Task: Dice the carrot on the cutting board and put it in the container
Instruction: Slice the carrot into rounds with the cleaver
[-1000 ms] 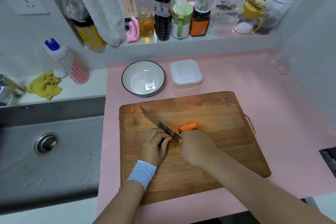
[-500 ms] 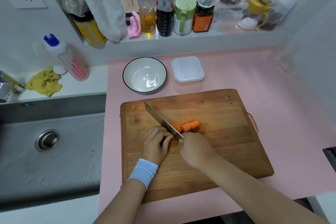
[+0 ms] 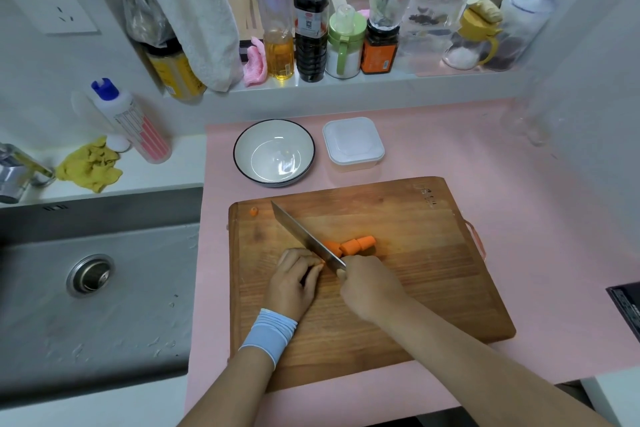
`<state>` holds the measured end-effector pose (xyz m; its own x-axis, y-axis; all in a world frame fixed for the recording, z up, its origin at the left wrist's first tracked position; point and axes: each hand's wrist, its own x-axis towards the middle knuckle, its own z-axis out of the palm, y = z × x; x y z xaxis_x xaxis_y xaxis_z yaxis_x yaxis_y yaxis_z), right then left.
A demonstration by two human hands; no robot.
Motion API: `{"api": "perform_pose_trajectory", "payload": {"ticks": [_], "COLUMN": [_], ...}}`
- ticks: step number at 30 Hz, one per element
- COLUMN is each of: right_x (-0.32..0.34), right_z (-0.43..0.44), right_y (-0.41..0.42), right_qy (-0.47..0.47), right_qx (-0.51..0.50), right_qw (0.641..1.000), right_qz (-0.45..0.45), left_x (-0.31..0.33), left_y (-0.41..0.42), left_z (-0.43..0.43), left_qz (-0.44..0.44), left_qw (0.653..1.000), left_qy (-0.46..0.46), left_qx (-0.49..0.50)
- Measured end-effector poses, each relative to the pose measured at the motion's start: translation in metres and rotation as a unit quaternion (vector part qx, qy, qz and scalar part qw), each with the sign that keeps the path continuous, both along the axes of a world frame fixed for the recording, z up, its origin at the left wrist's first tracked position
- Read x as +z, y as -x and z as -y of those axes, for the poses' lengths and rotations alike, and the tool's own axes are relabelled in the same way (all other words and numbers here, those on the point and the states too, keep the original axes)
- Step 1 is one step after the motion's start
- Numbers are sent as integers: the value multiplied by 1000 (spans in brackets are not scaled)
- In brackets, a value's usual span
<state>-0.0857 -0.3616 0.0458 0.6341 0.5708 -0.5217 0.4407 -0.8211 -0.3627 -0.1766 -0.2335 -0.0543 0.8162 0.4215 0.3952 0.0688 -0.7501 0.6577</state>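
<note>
We see the carrot [image 3: 356, 243] lying near the middle of the wooden cutting board [image 3: 433, 291]. A part of it is already cut into short round pieces, which lie end to end on the right side of the blade. The left hand [image 3: 294, 282] rests on the board just left of the blade. Its fingers [image 3: 308, 262] are curled down over the uncut part of the carrot, of which only a small orange edge shows at the fingertips. The right hand [image 3: 370, 288] is closed round the handle of the knife [image 3: 304, 236], and the handle is almost fully hidden in the fist. The blade runs from this hand diagonally toward the far left corner of the board, and it stands between the left fingertips and the cut pieces, touching the carrot. One small carrot bit [image 3: 254, 211] lies alone near that far left corner. The container [image 3: 353, 144], white and square, stands on the pink mat [image 3: 485, 149] just behind the board. A white bowl [image 3: 249, 139] with a dark rim stands beside it on the left. A light blue wristband [image 3: 268, 331] is on the left wrist. The steel sink [image 3: 104, 305] is to the left of the mat.
</note>
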Motion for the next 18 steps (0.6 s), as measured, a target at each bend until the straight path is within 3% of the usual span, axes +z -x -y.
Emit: {"api": "perform_pose_trajectory", "payload": {"ticks": [18], "right_x": [25], "right_z": [12], "right_y": [11], "right_qy": [-20], "right_qx": [17], "right_qw": [998], "right_qz": [55], "left_x": [-1], "left_y": [-1], "left_z": [-2], "left_qz": [20], "left_qw": [1000], "left_qy": [20], "left_qx": [4]}}
